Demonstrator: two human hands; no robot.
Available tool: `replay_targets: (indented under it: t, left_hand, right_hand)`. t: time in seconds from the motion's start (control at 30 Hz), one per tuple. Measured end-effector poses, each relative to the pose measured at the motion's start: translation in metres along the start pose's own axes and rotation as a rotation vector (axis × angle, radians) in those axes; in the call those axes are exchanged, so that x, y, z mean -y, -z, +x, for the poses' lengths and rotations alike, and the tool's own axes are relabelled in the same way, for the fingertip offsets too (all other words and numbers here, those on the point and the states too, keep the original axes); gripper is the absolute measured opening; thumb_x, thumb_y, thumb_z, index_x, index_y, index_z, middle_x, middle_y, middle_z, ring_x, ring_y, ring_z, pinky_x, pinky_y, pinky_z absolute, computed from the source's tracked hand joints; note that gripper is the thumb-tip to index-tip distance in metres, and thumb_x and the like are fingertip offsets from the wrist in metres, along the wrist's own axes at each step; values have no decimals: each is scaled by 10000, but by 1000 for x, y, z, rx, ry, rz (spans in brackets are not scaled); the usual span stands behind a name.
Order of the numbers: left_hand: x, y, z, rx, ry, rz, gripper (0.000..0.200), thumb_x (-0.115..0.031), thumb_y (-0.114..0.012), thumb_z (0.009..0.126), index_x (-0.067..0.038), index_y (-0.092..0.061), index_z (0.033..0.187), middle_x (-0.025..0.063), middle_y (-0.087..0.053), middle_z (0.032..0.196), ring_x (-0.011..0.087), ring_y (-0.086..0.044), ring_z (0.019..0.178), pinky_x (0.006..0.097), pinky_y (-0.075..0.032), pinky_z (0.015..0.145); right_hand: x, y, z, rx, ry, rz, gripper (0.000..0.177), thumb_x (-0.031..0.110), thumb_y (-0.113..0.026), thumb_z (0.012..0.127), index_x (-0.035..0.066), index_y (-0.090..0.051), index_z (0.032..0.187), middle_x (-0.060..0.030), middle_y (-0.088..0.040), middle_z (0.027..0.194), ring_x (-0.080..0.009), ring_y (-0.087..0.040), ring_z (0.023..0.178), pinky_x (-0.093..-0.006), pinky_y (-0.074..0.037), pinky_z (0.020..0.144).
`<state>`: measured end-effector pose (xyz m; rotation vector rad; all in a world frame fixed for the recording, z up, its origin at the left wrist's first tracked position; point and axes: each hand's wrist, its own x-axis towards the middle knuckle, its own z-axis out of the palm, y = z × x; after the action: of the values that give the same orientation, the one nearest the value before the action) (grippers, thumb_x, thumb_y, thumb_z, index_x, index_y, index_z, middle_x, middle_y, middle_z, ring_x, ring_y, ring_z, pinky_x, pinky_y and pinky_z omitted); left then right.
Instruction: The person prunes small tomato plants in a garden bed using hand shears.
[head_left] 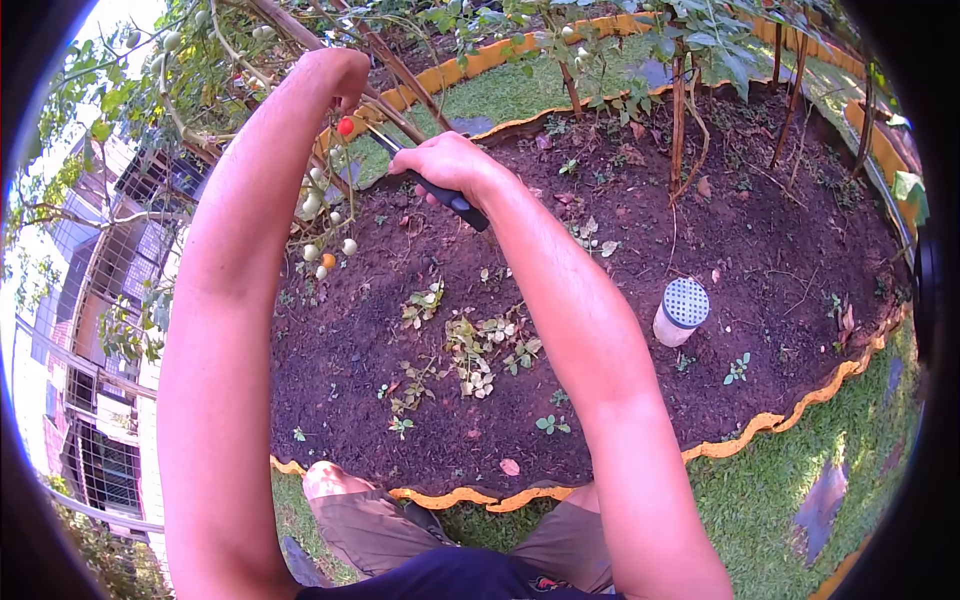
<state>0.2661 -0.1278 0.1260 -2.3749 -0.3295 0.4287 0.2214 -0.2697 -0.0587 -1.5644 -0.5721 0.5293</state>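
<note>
We see a smooth, plastic-looking tool handle (pixel 457 205), a glossy, smooth-skinned tomato (pixel 345 127), rough wooden stakes (pixel 678 135), coarse, matt soil (pixel 770 330), matt cloth shorts (pixel 365 535) and a smooth, plastic-looking container (pixel 673 330).

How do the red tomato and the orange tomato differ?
Colour: the red tomato is bright red; the orange tomato is yellow-orange.
Position: the red tomato is just below the left hand; the orange tomato appears lower in the picture, away from both hands.
Neighbours: the orange tomato sits close among pale tomatoes; the red tomato is near the tip of the dark-handled tool.
Shared: both look small and round.
</note>
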Motion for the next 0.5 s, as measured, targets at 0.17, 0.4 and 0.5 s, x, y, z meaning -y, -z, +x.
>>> replay_targets:
  t: [0.17, 0.4, 0.5]
  left_hand:
    - [2, 1, -1, 6, -22, -31, 297, -174, -836, 801, -10, -781, 1043, 115, -781, 990, 247, -755, 885, 393, -615, 769]
    - [1, 4, 0, -52, -131, -16, 277, -170, -838, 784, -2, -788, 999, 136, -781, 934, 241, -755, 839, 401, -615, 733]
    - [4, 0, 10, -125, -217, 80, 235, -181, -780, 773, 1, -782, 923, 150, -772, 873, 250, -757, 803, 387, -602, 710]
  right_hand:
    - [18, -1, -6, 69, -53, 135, 407, 365, -785, 825, 25, -713, 1038, -78, -701, 811, -126, -643, 577, -295, -505, 494]
    - [24, 0, -1, 94, -28, 167, 422, 371, -783, 831, 18, -699, 1047, -89, -704, 813, -131, -645, 565, -293, -528, 497]
    - [27, -3, 2, 83, -14, 187, 424, 364, -779, 839, 10, -700, 1058, -95, -700, 804, -129, -639, 553, -290, -531, 495]
